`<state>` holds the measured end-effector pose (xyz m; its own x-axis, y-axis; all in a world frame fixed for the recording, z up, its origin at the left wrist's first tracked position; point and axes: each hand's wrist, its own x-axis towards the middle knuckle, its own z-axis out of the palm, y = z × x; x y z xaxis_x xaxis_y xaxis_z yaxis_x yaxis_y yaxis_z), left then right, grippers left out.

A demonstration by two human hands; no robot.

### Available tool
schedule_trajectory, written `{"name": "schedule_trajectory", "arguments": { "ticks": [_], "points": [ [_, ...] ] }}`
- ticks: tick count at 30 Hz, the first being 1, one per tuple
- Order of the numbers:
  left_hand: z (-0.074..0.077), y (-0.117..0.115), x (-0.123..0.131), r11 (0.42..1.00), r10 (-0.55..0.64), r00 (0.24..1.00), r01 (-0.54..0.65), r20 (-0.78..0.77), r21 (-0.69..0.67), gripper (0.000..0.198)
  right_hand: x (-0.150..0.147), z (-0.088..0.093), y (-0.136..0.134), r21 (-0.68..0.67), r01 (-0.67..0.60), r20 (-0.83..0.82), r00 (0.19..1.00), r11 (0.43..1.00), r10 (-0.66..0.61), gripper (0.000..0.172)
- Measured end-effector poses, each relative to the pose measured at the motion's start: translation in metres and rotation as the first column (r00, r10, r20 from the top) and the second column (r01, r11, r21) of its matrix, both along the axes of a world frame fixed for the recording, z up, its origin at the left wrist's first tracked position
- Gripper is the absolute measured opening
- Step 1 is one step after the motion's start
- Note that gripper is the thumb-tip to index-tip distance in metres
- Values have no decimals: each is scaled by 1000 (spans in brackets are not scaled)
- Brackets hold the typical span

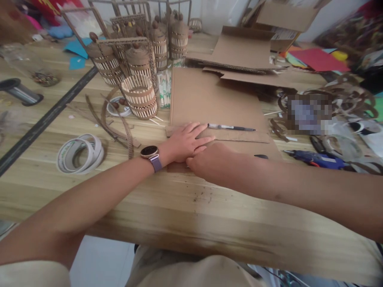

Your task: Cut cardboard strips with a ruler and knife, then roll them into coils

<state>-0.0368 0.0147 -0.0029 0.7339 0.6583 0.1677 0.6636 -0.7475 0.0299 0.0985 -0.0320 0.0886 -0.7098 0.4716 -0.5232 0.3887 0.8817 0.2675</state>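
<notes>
My left hand point(189, 140), with a watch point(149, 152) on its wrist, lies with fingers spread on a brown cardboard sheet point(209, 95). Under its fingers is the left end of a long narrow cardboard strip point(239, 135). My right hand point(208, 159) is closed close against the left thumb, low on the cardboard; its fingers are mostly turned from view, and what they hold is hidden. A pen point(230, 127) lies along the strip, beyond the right hand. Past the right wrist pokes a small dark pointed thing point(261, 156) that I cannot identify.
Rolls of white tape point(80, 154) and curved cardboard strips point(112, 123) lie at left. Behind them stand a stick-and-cardboard cylinder point(140, 97) and several finished lanterns point(104, 63). A blue glue gun point(317, 158) and cardboard scraps are at right, with stacked cardboard point(242, 48) behind.
</notes>
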Motion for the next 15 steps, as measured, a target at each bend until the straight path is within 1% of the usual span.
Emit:
{"name": "schedule_trajectory", "arguments": {
  "ticks": [4, 6, 9, 13, 14, 15],
  "points": [
    [-1, 4, -1, 999, -40, 999, 40, -6, 5, 47, 10, -10, 5, -7, 9, -57, 998, 1000, -10, 30],
    [-3, 5, -1, 999, -41, 999, 41, 4, 12, 47, 16, -15, 6, -10, -7, -78, 997, 1000, 6, 32],
    [-5, 5, 0, 999, -29, 999, 29, 15, 22, 47, 23, -17, 6, -2, -19, -82, 996, 1000, 19, 33],
    [-5, 5, 0, 999, -34, 999, 33, 21, 29, 46, 32, -17, 5, -15, 28, -66, 997, 999, -29, 33],
    [-5, 5, 0, 999, -34, 999, 34, 20, 31, 46, 35, -19, 6, -27, 43, -73, 996, 999, -45, 33],
    [-5, 5, 0, 999, -34, 999, 34, 18, 33, 46, 39, -20, 6, -36, 66, -115, 991, 997, -70, 32]
  ]
}}
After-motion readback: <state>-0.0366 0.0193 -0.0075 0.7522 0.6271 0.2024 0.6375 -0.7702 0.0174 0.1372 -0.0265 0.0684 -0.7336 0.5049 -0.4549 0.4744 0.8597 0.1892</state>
